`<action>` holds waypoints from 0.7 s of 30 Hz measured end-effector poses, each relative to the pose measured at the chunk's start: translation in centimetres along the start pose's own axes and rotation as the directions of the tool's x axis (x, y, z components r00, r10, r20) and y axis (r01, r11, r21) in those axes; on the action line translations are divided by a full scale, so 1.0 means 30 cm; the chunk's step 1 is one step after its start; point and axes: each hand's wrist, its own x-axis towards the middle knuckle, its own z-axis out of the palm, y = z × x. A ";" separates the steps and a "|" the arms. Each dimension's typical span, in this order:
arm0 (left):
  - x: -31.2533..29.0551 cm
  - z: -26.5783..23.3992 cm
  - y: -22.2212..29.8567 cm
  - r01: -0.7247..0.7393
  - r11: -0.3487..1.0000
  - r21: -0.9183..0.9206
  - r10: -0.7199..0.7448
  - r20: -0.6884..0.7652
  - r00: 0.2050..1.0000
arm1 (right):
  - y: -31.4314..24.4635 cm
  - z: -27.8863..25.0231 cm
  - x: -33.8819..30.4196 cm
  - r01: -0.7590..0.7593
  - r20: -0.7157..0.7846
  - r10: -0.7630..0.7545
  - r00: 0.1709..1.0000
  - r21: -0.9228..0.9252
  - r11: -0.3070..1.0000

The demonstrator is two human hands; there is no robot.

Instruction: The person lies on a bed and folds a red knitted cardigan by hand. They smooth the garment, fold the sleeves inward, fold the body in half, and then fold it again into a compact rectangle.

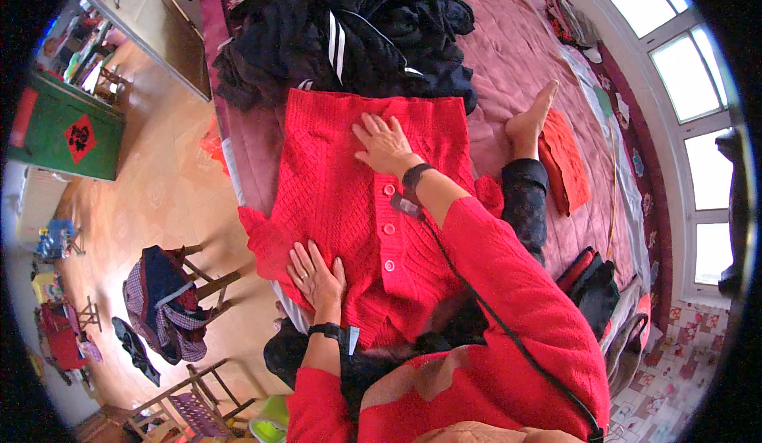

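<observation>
A red knitted cardigan (333, 165) with a ribbed band along its far edge lies spread in front of me. Several round buttons (389, 229) run down its middle. My left hand (317, 279) rests flat on the cardigan's near left part, fingers stretched out. Farther off, my right hand (386, 143) lies on the knit just below the ribbed band, its fingers spread. Neither hand grips anything. One sleeve end sticks out at the left, beyond my left hand.
Past the cardigan, a heap of dark clothes (357, 38) covers the far end of the pink quilted bed (508, 54). A folded red-orange cloth (565, 161) lies beside my bare foot (530, 121). On the floor at left stands a stool (218, 284) draped with clothing (167, 304).
</observation>
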 end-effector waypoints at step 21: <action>-0.006 0.012 0.013 -0.075 0.995 0.069 0.083 -0.117 0.990 | 0.455 0.057 -0.453 -0.550 -0.225 0.554 0.801 0.086 0.831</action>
